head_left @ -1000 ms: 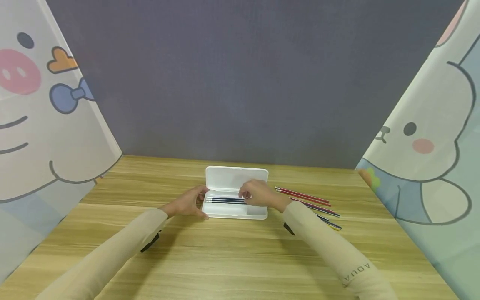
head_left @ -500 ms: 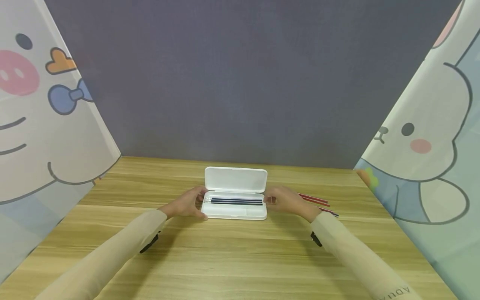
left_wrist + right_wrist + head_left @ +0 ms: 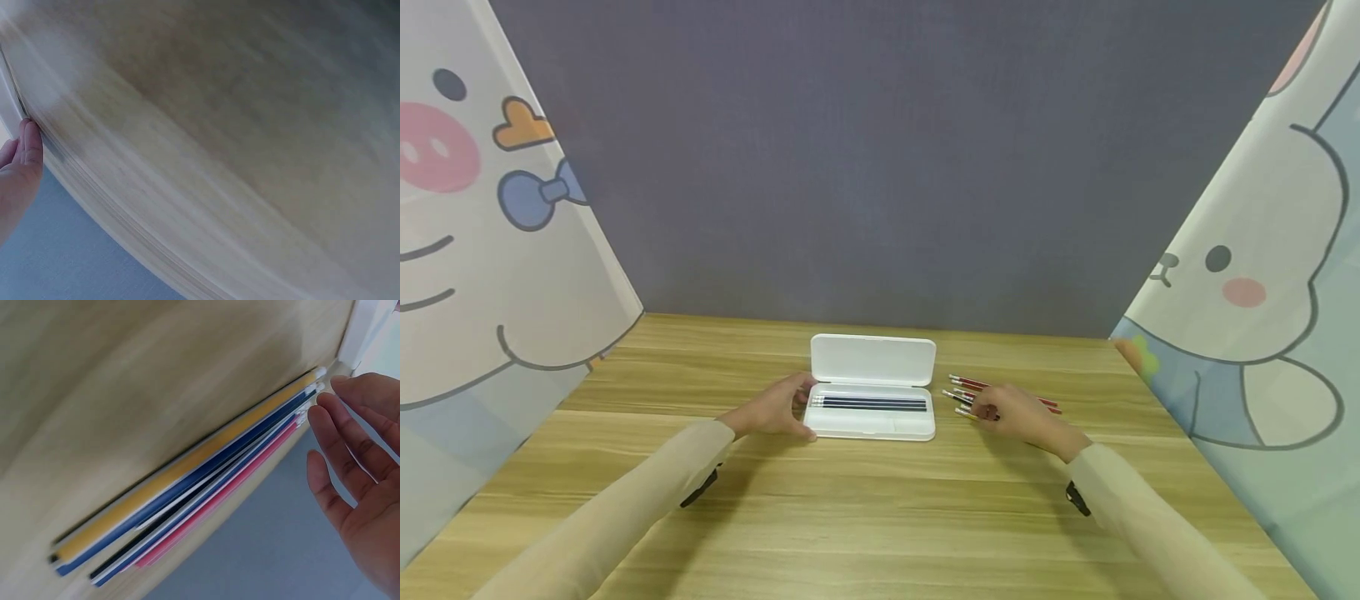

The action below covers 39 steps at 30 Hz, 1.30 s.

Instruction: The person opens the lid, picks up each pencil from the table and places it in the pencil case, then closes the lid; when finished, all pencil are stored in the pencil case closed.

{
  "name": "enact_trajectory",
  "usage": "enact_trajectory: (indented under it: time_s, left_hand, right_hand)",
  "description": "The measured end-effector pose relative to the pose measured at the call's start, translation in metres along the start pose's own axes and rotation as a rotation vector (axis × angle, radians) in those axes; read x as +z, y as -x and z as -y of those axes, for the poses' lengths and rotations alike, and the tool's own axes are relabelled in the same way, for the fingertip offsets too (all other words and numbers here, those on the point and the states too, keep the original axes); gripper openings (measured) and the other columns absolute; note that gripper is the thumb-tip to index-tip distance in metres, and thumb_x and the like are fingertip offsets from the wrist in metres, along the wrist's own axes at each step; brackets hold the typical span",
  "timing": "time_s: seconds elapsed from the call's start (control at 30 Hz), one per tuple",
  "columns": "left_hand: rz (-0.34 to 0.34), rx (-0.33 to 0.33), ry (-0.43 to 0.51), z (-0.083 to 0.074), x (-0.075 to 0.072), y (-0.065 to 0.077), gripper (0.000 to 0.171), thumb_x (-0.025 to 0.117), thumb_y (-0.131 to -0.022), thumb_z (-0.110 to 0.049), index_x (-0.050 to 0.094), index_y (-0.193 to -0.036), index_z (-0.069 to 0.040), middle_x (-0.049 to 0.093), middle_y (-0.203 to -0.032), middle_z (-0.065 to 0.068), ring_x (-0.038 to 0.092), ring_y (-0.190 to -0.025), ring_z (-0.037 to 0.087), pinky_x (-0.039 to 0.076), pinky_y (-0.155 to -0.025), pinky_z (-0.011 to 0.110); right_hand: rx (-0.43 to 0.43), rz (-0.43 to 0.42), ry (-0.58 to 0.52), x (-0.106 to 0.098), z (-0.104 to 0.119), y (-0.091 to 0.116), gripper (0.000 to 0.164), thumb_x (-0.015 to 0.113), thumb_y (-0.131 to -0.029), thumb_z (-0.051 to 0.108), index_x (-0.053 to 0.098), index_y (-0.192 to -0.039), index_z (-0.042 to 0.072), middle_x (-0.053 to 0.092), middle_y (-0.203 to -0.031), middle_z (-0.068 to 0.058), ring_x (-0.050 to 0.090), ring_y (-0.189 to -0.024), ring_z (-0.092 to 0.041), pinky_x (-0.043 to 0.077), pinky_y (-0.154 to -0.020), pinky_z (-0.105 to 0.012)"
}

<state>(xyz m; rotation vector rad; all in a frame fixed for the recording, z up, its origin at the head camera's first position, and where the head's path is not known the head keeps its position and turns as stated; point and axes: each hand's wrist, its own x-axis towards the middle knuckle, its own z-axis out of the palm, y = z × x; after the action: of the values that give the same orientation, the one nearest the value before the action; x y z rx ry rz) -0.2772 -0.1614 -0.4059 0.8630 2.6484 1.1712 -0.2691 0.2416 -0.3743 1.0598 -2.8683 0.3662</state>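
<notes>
Several pencils [image 3: 194,459] lie loose where the right hand [image 3: 1011,412], grip wide and empty, has moved from the part-filled case [image 3: 850,422] the left hand [image 3: 775,407] holds.

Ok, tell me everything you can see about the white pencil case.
The white pencil case is a shallow rectangular box with rounded corners, apparently plastic. It lies open on the wood-grain table, its lid raised along the far side. Dark blue pencils lie lengthwise inside, white ends to the left; the near part shows a faint dividing line toward the right. The person's left hand holds its left end, thumb by the near corner.
</notes>
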Motion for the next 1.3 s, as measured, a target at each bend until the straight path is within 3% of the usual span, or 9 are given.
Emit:
enact_trajectory:
  time_s: [0.33, 0.63, 1.3]
  left_hand:
    - [-0.011, -0.007, -0.038, 0.004, 0.002, -0.001, 0.077, 0.085, -0.056, -0.013, 0.044, -0.118, 0.007, 0.057, -0.106, 0.019, 0.058, -0.093, 0.027, 0.052, -0.085, 0.038]
    - [-0.016, -0.003, -0.054, 0.001, 0.000, 0.000, 0.077, 0.085, -0.056, -0.014, 0.044, -0.118, 0.007, 0.057, -0.106, 0.018, 0.058, -0.093, 0.027, 0.051, -0.085, 0.039]
    - [-0.001, -0.008, 0.009, 0.001, 0.000, 0.000, 0.075, 0.084, -0.058, -0.009, 0.043, -0.118, 0.008, 0.054, -0.109, 0.022, 0.058, -0.095, 0.029, 0.051, -0.087, 0.042]
  right_hand:
    - [-0.011, -0.035, 0.007, 0.005, -0.014, 0.017, 0.012, 0.071, -0.072, 0.003, 0.068, -0.081, 0.011, 0.064, -0.072, 0.005, 0.056, -0.063, -0.007, 0.045, -0.053, -0.018]
    - [0.028, -0.044, -0.002, 0.009, -0.020, 0.023, 0.015, 0.070, -0.073, 0.001, 0.069, -0.084, 0.011, 0.063, -0.072, 0.006, 0.053, -0.062, -0.002, 0.045, -0.053, -0.017]
    - [0.003, -0.025, -0.017, 0.009, -0.017, 0.022, 0.023, 0.066, -0.071, -0.005, 0.068, -0.085, 0.014, 0.063, -0.074, 0.005, 0.053, -0.065, -0.005, 0.044, -0.054, -0.019]
